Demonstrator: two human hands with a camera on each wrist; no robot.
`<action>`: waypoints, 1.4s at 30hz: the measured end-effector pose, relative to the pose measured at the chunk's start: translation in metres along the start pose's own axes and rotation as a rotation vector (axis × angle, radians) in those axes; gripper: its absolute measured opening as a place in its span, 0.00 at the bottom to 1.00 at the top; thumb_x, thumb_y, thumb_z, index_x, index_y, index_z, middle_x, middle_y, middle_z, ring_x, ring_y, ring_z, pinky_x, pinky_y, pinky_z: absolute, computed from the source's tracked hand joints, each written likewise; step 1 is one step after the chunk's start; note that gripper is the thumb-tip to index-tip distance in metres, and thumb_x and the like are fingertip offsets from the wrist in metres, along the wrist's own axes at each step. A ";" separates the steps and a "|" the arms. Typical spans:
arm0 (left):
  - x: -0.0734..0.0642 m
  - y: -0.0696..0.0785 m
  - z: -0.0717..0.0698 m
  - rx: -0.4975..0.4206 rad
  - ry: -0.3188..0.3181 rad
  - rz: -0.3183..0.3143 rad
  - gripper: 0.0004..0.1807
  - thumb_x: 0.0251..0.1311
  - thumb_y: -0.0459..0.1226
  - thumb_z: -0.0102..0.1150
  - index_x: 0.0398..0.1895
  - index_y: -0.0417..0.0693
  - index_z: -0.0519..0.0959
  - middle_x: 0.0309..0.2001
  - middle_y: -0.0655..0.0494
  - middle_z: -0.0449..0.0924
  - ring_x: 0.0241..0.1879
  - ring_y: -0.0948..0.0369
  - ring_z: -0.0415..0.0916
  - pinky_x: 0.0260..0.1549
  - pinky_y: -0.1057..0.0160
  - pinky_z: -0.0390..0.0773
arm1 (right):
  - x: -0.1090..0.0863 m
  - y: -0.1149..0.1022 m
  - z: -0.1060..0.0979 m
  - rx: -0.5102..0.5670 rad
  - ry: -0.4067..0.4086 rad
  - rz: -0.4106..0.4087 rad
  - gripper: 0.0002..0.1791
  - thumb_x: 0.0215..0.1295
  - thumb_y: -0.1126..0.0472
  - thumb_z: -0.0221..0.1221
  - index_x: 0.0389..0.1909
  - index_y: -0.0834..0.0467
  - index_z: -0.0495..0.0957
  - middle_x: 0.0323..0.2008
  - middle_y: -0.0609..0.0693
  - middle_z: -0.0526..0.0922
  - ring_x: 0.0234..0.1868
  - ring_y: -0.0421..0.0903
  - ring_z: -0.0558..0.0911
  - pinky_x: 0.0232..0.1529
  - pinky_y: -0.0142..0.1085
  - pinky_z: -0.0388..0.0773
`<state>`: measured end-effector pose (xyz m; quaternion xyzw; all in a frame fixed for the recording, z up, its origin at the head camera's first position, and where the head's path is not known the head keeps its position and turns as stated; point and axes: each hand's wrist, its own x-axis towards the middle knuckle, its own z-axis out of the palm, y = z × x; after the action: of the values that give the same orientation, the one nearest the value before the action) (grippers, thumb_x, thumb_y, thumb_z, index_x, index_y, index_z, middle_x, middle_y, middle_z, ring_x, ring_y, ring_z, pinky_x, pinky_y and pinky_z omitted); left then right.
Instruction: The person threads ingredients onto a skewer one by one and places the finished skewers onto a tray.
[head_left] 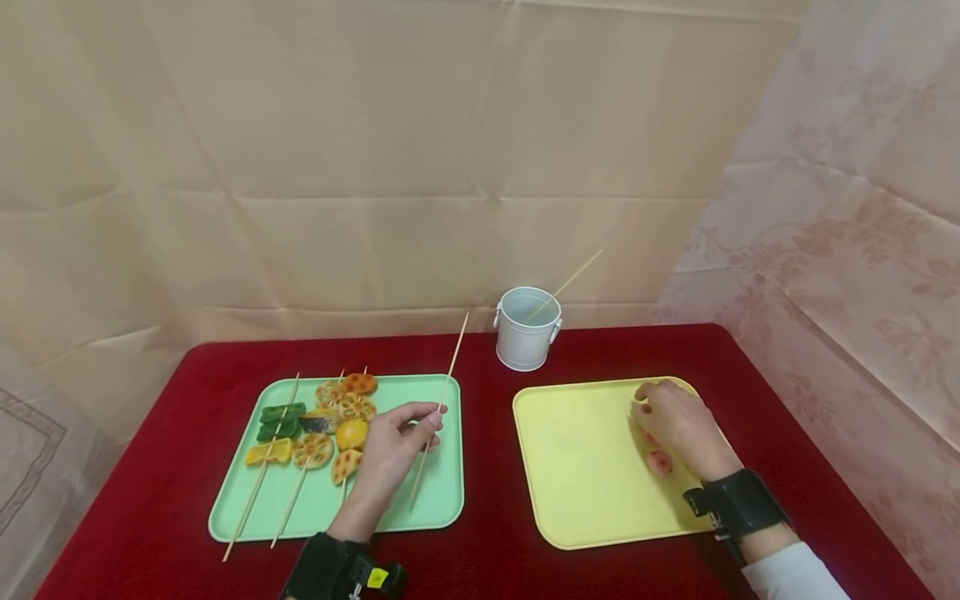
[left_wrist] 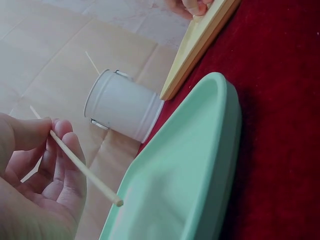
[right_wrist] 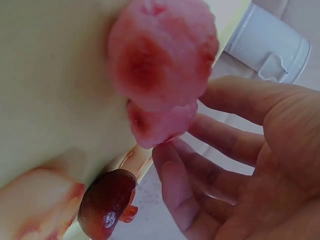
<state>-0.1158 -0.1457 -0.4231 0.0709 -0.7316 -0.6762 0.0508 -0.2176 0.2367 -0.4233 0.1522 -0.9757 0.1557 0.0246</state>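
My left hand (head_left: 397, 442) pinches a bare bamboo skewer (head_left: 454, 358) between thumb and fingers, over the right part of the green tray (head_left: 442, 508). In the left wrist view the skewer's blunt end points toward the camera. My right hand (head_left: 686, 429) reaches down over the right side of the yellow tray (head_left: 577, 483). Its bent fingers are close around pink ball-shaped food pieces (right_wrist: 162, 50), which hide some fingertips, so I cannot tell whether it grips one. Beside those fingers lies a dark brown mushroom-like piece (right_wrist: 107, 202).
On the green tray lie several skewers with green pieces (head_left: 282, 412), a yellow piece (head_left: 268, 452), lotus root slices (head_left: 312, 451) and a round yellow piece (head_left: 351, 434). A white bucket (head_left: 523, 342) holding one skewer (head_left: 577, 273) stands at the back of the red cloth (head_left: 487, 467).
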 end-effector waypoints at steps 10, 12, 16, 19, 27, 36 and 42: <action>-0.001 0.000 0.001 -0.001 -0.008 0.004 0.11 0.69 0.29 0.64 0.51 0.31 0.85 0.50 0.37 0.86 0.29 0.62 0.81 0.32 0.69 0.81 | -0.001 0.002 0.002 -0.043 -0.014 0.005 0.10 0.58 0.72 0.55 0.23 0.54 0.75 0.22 0.49 0.71 0.29 0.49 0.70 0.27 0.40 0.63; -0.001 0.000 0.000 -0.004 -0.009 0.004 0.11 0.69 0.29 0.64 0.51 0.31 0.85 0.50 0.36 0.86 0.29 0.62 0.81 0.32 0.68 0.81 | -0.001 0.003 0.001 -0.032 -0.027 0.017 0.08 0.59 0.72 0.55 0.26 0.57 0.77 0.22 0.50 0.71 0.29 0.50 0.71 0.29 0.41 0.65; -0.001 0.000 -0.001 -0.003 -0.008 -0.001 0.11 0.69 0.29 0.64 0.51 0.32 0.85 0.50 0.37 0.86 0.30 0.62 0.81 0.32 0.68 0.81 | 0.000 -0.001 -0.002 -0.021 -0.012 0.010 0.06 0.63 0.70 0.56 0.29 0.58 0.79 0.21 0.49 0.72 0.29 0.49 0.74 0.29 0.43 0.68; -0.001 0.000 -0.001 -0.003 -0.004 -0.009 0.12 0.69 0.30 0.64 0.51 0.33 0.85 0.50 0.39 0.86 0.31 0.61 0.81 0.32 0.68 0.82 | 0.002 -0.010 -0.006 -0.017 0.046 -0.030 0.04 0.63 0.69 0.58 0.32 0.60 0.80 0.22 0.49 0.74 0.29 0.49 0.74 0.30 0.43 0.70; -0.001 -0.001 -0.002 0.010 -0.004 -0.007 0.12 0.69 0.31 0.64 0.52 0.34 0.85 0.48 0.41 0.87 0.31 0.61 0.82 0.31 0.67 0.82 | 0.012 -0.054 -0.014 0.136 0.170 -0.154 0.10 0.64 0.65 0.65 0.45 0.63 0.86 0.35 0.53 0.87 0.34 0.51 0.84 0.31 0.41 0.75; -0.002 0.001 -0.004 0.014 -0.005 -0.002 0.12 0.69 0.31 0.64 0.51 0.34 0.85 0.47 0.41 0.87 0.30 0.62 0.81 0.31 0.66 0.81 | 0.023 -0.101 -0.020 0.535 0.145 -0.065 0.15 0.69 0.57 0.67 0.53 0.58 0.85 0.42 0.51 0.89 0.42 0.49 0.88 0.46 0.42 0.83; -0.002 0.000 -0.005 0.014 -0.001 -0.002 0.12 0.70 0.32 0.64 0.52 0.33 0.85 0.47 0.42 0.87 0.30 0.62 0.81 0.30 0.66 0.81 | 0.034 -0.113 -0.008 0.980 0.091 -0.017 0.22 0.70 0.57 0.67 0.59 0.67 0.80 0.46 0.55 0.87 0.47 0.50 0.85 0.50 0.32 0.82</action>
<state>-0.1129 -0.1499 -0.4229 0.0715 -0.7364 -0.6709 0.0492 -0.2160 0.1270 -0.3793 0.1469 -0.7845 0.6025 -0.0062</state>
